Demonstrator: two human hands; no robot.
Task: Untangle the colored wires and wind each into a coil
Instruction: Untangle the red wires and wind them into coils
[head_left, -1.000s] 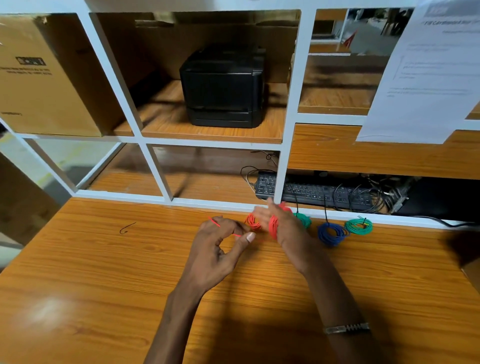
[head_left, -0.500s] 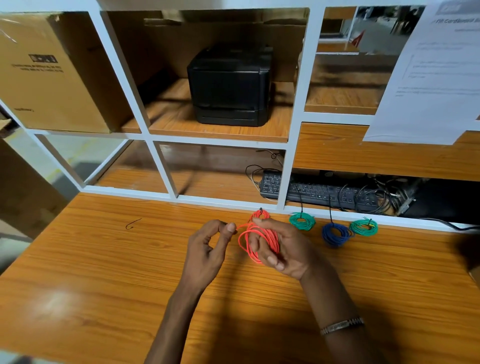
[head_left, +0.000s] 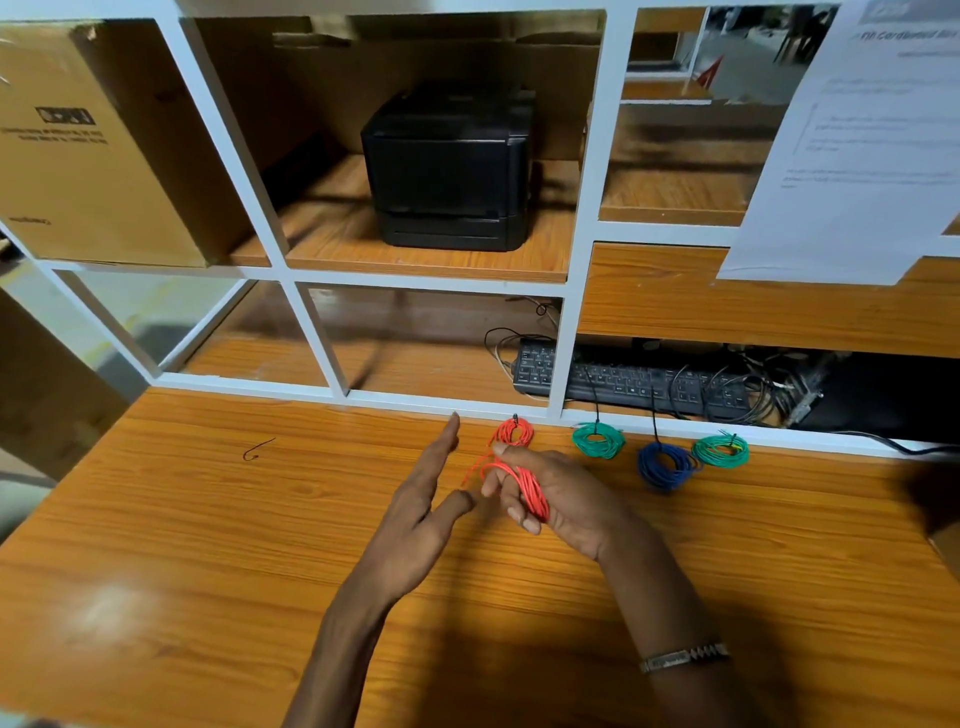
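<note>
From my feed rn: right hand (head_left: 561, 493) has the red wire (head_left: 519, 467) looped around its curled fingers, holding the coil just above the desk (head_left: 208, 519) near the back edge, w/ a loose strand trailing toward the left hand (head_left: 415, 514). Left hand's spread flat, fingers straight, gripping nothing. Along the back edge to the right sit a green coil (head_left: 598, 440), a blue coil (head_left: 665, 466) & another green coil (head_left: 721, 450), all apart. Keyboard (head_left: 628, 382) is on the shelf behind.
</note>
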